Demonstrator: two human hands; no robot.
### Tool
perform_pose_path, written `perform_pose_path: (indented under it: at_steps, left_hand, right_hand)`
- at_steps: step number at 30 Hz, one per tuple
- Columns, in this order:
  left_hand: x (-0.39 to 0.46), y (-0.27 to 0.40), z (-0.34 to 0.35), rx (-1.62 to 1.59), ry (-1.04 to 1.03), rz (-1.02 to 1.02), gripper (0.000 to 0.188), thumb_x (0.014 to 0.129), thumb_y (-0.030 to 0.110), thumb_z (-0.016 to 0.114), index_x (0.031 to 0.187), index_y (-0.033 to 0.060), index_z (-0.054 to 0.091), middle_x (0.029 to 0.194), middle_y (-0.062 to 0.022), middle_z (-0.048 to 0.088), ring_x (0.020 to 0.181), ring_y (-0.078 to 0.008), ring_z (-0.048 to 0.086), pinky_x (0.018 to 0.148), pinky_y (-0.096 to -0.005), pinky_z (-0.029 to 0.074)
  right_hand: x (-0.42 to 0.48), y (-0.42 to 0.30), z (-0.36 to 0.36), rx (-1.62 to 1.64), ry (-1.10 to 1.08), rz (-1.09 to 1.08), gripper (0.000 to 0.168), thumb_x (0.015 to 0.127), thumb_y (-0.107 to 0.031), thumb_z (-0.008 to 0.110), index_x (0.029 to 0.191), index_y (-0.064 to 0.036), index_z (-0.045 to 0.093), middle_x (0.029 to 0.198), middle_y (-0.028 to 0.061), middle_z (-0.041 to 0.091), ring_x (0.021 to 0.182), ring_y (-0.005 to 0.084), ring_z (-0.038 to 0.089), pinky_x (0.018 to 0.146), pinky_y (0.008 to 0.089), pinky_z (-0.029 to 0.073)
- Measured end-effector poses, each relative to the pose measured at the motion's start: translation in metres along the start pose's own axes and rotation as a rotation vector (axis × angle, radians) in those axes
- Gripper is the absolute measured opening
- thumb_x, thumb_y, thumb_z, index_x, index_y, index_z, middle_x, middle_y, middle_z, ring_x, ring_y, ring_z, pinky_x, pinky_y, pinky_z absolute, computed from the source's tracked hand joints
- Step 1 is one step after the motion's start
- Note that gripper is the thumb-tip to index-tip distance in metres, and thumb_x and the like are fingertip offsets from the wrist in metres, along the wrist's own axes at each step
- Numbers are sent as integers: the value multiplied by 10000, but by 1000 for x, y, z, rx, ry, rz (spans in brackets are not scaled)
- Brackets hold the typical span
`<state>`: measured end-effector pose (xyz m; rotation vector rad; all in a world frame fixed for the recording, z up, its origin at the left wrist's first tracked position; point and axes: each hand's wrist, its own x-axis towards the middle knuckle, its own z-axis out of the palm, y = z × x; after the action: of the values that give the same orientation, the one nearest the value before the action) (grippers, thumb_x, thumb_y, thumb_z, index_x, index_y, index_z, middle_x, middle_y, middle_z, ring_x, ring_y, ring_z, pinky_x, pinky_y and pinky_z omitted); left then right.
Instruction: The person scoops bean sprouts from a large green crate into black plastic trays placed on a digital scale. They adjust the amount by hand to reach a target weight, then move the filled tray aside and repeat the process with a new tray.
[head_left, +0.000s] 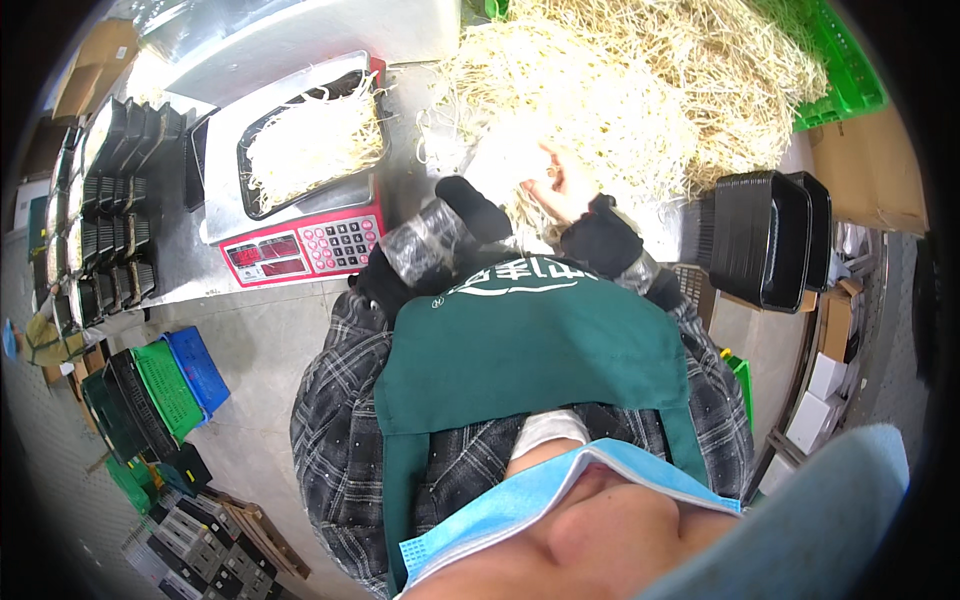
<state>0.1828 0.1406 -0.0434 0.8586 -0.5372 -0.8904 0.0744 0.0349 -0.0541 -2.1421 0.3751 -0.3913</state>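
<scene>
Both of my hands are at the near edge of a big heap of bean sprouts (637, 112) on the metal table. Strong glare washes out my left hand (501, 159), so its fingers and anything in them are hidden. My right hand (571, 184) has bent fingers and thumb among the sprouts; whether it grips any is unclear. Left of the hands stands a red digital scale (341, 244) with a lit display. A black plastic tray (244, 176) filled with sprouts (322, 142) rests tilted in view on its metal pan.
Nested black trays (761, 232) stand at the right table edge. Filled trays (112, 202) are stacked at the left. A green crate (855, 82) borders the heap. Blue (196, 367) and green (166, 394) crates sit on the floor. Another person (52, 337) is at far left.
</scene>
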Motion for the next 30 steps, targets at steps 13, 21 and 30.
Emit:
perform_pose_path:
  at_steps: [13,21,30]
  left_hand:
    - [-29,2,-59,3,293,-72,290,732,-57,509,1018,-10,501,954,-83,576,864,-166,559,742,-269,464]
    - [-15,-67,-74,874,198,336,292,849,184,404,1081,18,465,961,-84,556,829,-171,547,722,-280,464]
    - [-15,-5,-47,79,309,22,275,767,40,521,1033,-27,504,875,-87,594,769,-158,586,682,-247,479]
  right_hand:
    - [13,56,-54,-291,127,154,516,685,-232,643,1117,-8,470,1048,158,526,957,259,504,849,355,393]
    - [9,-7,12,-812,-100,73,707,660,-406,606,1201,-21,365,1262,215,304,1150,371,293,957,468,236]
    - [26,54,-30,-302,133,64,557,659,-230,613,1134,-7,425,1102,209,467,1051,341,423,910,398,332]
